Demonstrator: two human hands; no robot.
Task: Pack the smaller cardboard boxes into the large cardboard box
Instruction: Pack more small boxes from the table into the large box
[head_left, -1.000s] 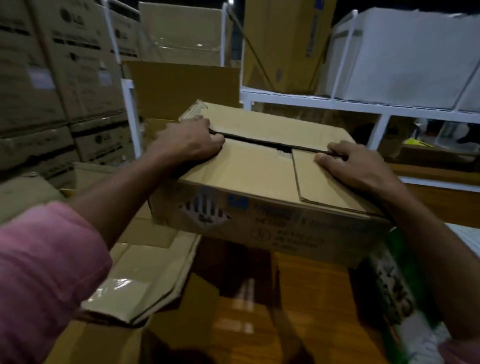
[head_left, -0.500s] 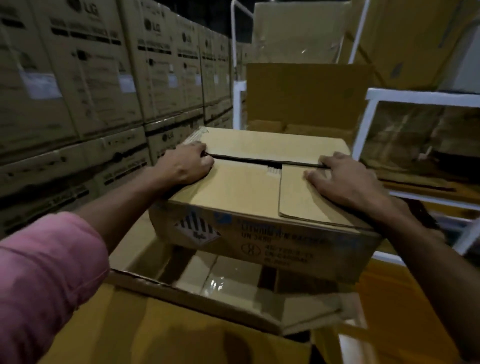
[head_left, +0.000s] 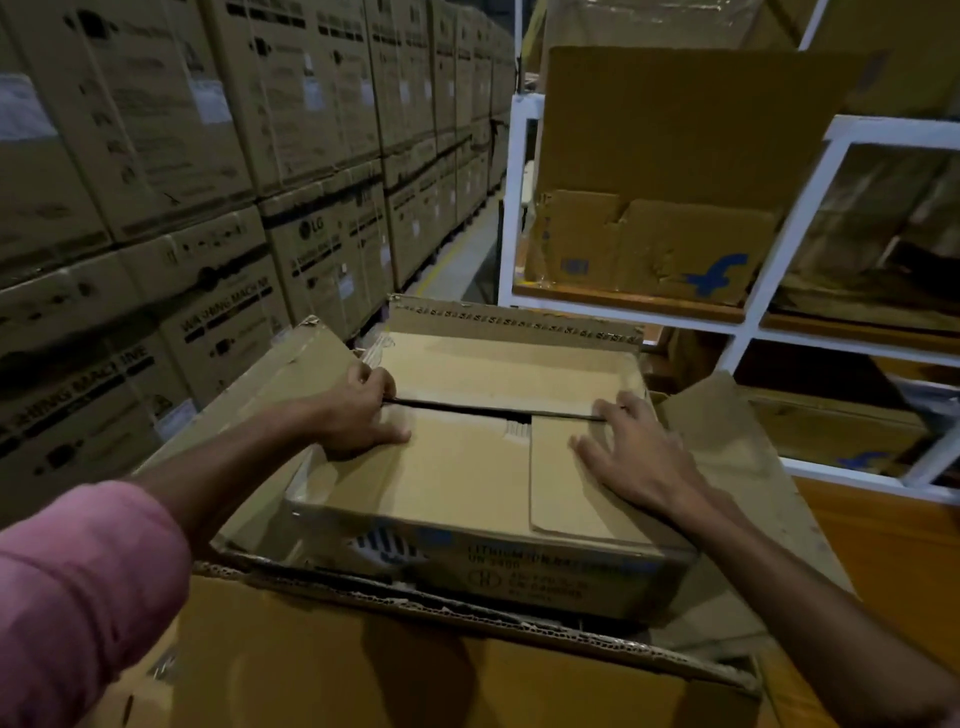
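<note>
a small box (head_left: 467, 467) sits partly down inside the large box (head_left: 415, 649), whose flaps stand open around it: one at the far side with a torn, printed edge (head_left: 514, 319), one on the left (head_left: 291, 374), one on the right (head_left: 727, 441) and the near one folded towards the camera. the small box's top flaps are closed, with a dark slit running across between them, and its near side carries a blue and black printed label (head_left: 519, 566).

the left hand (head_left: 358, 415) rests at the left end of the slit, its fingers (head_left: 371, 379) curled into the gap and grasping the edge of the near flap, thumb lying flat on the cardboard. the right hand (head_left: 634, 452) lies on the right part of the lid with fingers (head_left: 623, 408) spread and fairly straight, released, the tips at the slit. a pink sleeve (head_left: 78, 597) covers the left upper arm.

stacked appliance cartons (head_left: 182, 156) line the left side. a white shelf rack (head_left: 779, 249) on the right holds flattened cardboard with a blue logo (head_left: 717, 275).
</note>
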